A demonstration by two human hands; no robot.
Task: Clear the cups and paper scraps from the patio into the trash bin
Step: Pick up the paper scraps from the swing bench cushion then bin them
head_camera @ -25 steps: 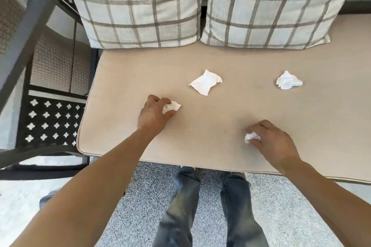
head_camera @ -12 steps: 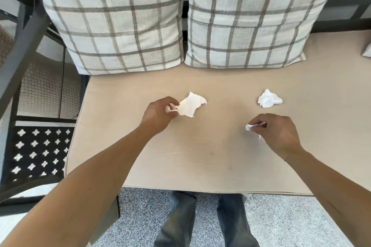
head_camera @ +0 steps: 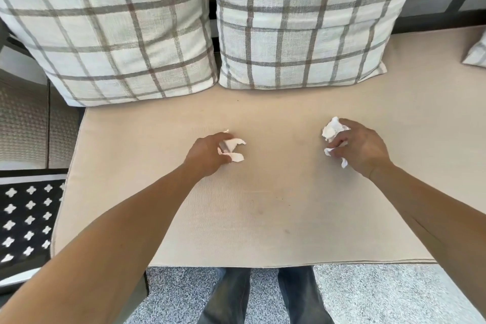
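My left hand (head_camera: 207, 154) rests on the beige seat cushion (head_camera: 263, 205), its fingers closed around white paper scraps (head_camera: 232, 148) that stick out to the right of the fist. My right hand (head_camera: 360, 150) holds a small crumpled scrap (head_camera: 328, 152) low in its fingers, and its fingertips are closing over a second crumpled paper ball (head_camera: 332, 131) lying on the cushion. A bit of white paper (head_camera: 344, 163) also shows under that palm. No cups and no trash bin are in view.
Two plaid pillows (head_camera: 118, 29) (head_camera: 302, 21) lean against the sofa back behind the scraps. A corner of another pillow (head_camera: 476, 55) shows at the right edge. A black side table with white cross pattern (head_camera: 26, 218) stands at left. My legs stand on grey carpet (head_camera: 368, 294).
Both hands moved away from me across the cushion. The left hand closed on the flat torn scrap; the right hand, still holding its small scrap, reached the crumpled ball.
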